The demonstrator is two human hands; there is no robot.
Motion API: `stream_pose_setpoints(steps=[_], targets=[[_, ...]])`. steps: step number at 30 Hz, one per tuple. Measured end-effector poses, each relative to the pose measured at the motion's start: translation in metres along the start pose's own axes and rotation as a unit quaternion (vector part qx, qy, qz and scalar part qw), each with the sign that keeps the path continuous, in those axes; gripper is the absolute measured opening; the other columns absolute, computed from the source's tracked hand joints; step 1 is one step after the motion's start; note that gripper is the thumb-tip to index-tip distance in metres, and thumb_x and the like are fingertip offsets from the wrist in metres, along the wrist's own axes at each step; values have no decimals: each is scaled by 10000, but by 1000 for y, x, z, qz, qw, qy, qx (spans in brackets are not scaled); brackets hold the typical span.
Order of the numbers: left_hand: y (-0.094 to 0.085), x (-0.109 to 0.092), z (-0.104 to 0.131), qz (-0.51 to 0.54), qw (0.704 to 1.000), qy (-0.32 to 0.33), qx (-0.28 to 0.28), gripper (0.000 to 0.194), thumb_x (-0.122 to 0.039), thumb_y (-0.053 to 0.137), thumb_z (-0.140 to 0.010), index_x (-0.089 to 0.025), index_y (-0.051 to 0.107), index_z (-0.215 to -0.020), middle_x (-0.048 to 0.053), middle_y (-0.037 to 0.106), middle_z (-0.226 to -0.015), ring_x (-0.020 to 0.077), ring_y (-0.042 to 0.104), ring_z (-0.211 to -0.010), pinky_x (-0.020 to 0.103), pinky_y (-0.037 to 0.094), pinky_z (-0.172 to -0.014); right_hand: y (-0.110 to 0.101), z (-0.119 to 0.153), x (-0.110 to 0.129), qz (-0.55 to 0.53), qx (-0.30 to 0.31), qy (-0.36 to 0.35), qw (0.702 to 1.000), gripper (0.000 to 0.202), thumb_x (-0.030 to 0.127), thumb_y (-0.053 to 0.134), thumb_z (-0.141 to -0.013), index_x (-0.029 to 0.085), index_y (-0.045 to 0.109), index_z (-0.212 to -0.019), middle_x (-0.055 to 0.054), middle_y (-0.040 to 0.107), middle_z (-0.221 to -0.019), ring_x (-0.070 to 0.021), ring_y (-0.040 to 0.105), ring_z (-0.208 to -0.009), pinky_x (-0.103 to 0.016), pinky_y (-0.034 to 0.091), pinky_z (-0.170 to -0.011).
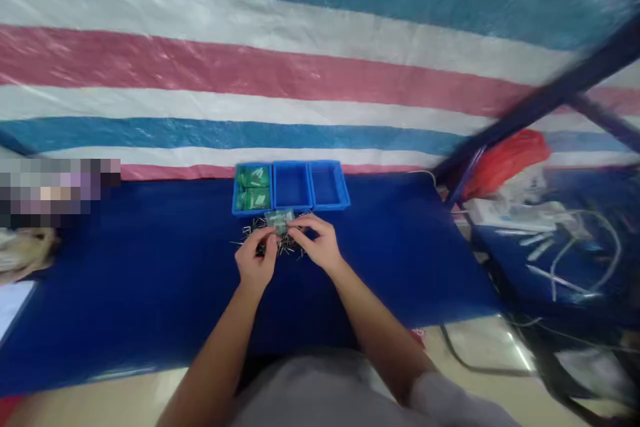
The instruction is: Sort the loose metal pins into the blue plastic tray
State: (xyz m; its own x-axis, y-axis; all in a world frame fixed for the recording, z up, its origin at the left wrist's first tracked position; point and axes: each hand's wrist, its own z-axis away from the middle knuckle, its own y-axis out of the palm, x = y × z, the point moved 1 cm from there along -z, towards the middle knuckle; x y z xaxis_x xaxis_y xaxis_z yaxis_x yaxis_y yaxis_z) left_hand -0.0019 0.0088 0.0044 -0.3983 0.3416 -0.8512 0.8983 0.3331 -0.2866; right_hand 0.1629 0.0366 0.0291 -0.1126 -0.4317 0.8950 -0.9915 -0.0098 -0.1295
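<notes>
A small clear plastic bag [280,219] is held up between my two hands, over a loose pile of thin metal pieces [287,247] on the blue table. My left hand [256,257] pinches the bag's lower left side with thumb and finger. On the bag's right side, my right hand [319,240] has its fingers closed at the edge. What lies inside the bag is too small to make out. Just behind stands a blue tray [292,208] with three compartments. Green packets [255,188] lie in its left compartment; the middle and right ones hold nothing visible.
The blue table [150,280] runs wide to both sides. A striped sheet [300,73] hangs behind it. At the right are a dark metal frame [530,97], a red bag [510,160] and cables on another surface. A blurred-out area lies far left.
</notes>
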Motion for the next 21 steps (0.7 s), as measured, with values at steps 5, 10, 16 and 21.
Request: stream_pose_setpoints(steps=[5,10,16,21], targets=[[2,-2,-4,-11,998,48,-31,94,-191,633,-848,-191,702,-912,31,742,-908,139,720,-810,274,574,-794,1,2,-4,3,-26,12,1000,58,268,713,-844,226,704,-883,-32,724,-876,-154,653,-761,-301,528,-703],[3,-3,-7,-13,997,80,-18,93,-168,619,-843,-202,705,-851,25,733,-901,138,709,-800,280,570,-765,1,3,-9,-52,-45,62,996,294,314,754,-804,235,621,-1054,-10,698,-854,-142,641,-709,-290,533,-688],[5,-3,-5,-4,999,46,-3,75,-216,621,-851,-191,669,-904,46,722,-958,140,697,-822,275,567,-758,0,3,-15,-46,-34,85,995,172,358,711,-841,220,706,-944,-40,722,-888,-150,645,-711,-293,541,-683],[6,0,-4,46,999,-8,-23,278,-278,654,-847,-181,599,-1102,82,693,-1063,156,689,-911,278,569,-780,0,3,-13,-32,-16,84,996,130,329,712,-836,213,711,-895,-29,709,-827,-147,630,-681,-290,532,-662]])
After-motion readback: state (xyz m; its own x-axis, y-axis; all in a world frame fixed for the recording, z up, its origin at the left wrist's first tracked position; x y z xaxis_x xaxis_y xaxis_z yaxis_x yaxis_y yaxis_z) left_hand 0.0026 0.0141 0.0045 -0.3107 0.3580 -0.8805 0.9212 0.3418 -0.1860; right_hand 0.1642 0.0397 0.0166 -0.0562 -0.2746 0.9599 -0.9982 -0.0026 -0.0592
